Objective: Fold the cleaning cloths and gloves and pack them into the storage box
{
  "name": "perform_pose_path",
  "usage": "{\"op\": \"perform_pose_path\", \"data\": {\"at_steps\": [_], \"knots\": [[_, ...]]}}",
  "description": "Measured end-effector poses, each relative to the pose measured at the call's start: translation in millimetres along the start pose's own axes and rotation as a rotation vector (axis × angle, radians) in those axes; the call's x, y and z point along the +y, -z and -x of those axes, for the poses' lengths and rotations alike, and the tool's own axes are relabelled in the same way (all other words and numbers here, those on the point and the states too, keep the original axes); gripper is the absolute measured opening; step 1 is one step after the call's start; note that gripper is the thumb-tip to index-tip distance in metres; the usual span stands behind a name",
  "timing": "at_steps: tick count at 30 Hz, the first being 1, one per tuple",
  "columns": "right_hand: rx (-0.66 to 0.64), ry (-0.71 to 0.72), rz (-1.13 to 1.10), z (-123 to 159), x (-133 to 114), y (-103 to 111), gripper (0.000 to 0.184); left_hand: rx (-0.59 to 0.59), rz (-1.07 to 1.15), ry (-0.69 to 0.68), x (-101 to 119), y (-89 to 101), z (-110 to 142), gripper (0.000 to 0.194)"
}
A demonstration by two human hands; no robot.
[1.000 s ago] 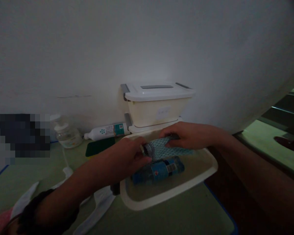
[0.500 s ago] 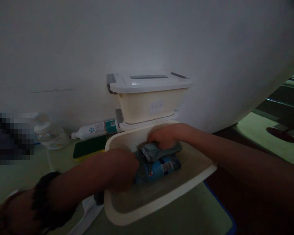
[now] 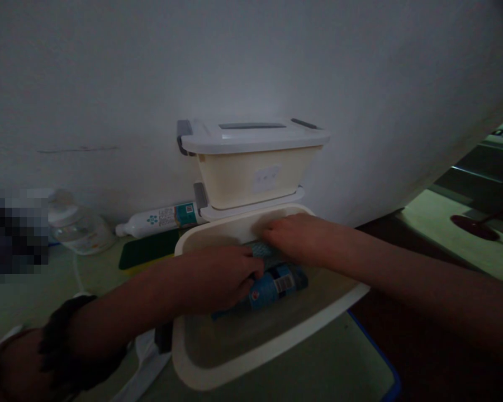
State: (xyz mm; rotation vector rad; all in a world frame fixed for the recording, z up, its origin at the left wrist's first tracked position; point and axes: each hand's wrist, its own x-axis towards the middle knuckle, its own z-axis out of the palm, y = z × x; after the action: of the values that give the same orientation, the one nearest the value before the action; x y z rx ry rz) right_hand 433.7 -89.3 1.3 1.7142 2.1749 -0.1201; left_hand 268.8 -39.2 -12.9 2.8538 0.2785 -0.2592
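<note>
A cream plastic tub [image 3: 276, 349], tilted toward me, holds a clear bottle with a blue label [image 3: 272, 287] lying on its side. Behind the bottle is a grey-blue patterned cloth [image 3: 262, 249], partly hidden by both hands. My right hand [image 3: 291, 237] reaches in from the right, its fingers closed on the cloth. My left hand [image 3: 226, 276] comes over the tub's left rim above the bottle's neck. Its fingers are curled together at the cloth's left edge; their tips are partly hidden.
Behind the tub stands a lidded cream box [image 3: 251, 176] with grey clips, against the wall. To its left are a white bottle [image 3: 161, 219] lying down, a green-and-yellow sponge [image 3: 151, 249] and a clear jar [image 3: 81, 229]. The table's blue edge [image 3: 375, 349] runs at right.
My left hand has moved up and right from the bottle's neck to the cloth. My right hand has shifted slightly right, and the cloth now sits lower behind the bottle.
</note>
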Motion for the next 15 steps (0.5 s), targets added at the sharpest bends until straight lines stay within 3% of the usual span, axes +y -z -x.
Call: {"op": "perform_pose_path", "data": {"at_steps": [7,11,15], "knots": [[-0.139,-0.059,-0.028,-10.9,-0.5,-24.6,0.025,-0.058,0.02,0.064,-3.0,-6.2,-7.8,0.023],[-0.172,-0.067,-0.04,-14.7,0.2,-23.2,0.019,-0.14,0.023,0.164,-3.4,-6.6,-4.7,0.023],[-0.124,-0.074,-0.069,-10.6,5.0,-13.0,0.021,-0.036,-0.128,0.15,-4.3,-0.2,-4.2,0.025]]}}
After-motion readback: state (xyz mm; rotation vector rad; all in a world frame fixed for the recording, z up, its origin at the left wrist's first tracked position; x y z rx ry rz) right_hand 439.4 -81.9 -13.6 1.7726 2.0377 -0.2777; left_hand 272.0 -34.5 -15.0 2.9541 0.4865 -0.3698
